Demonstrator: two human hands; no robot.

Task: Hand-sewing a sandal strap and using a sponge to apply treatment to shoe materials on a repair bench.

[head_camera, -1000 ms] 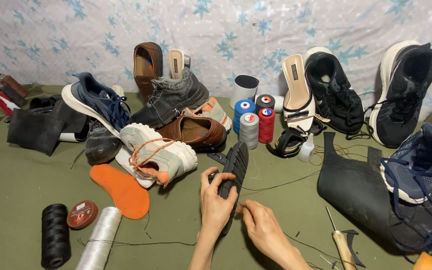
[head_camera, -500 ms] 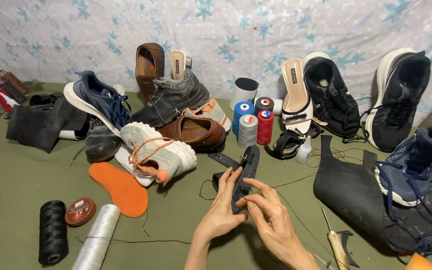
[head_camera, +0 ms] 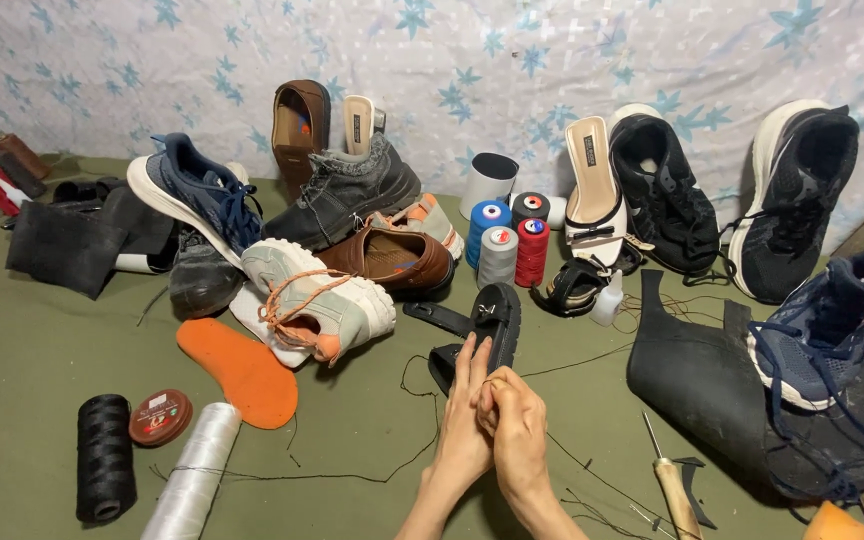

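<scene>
Hands have drawn together since a moment ago: the left hand [head_camera: 464, 420] lies flat along the black sandal [head_camera: 487, 325], fingers extended, no longer wrapping it, while the right hand [head_camera: 514, 430] is pinched shut on dark thread [head_camera: 572, 362]. The sandal now rests low on the green surface [head_camera: 32, 380], near the thread spools [head_camera: 512, 240].

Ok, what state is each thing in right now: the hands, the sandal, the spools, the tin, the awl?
Left hand: fingers flat against the black sandal.
Right hand: closed, pinching thread beside the left hand.
Black sandal: lying on the cloth, strap loose.
Black spool: lying on its side.
White spool: lying on its side.
Round tin: lid on.
Awl: lying untouched.
Orange insole: lying flat, out of any shoe.
</scene>
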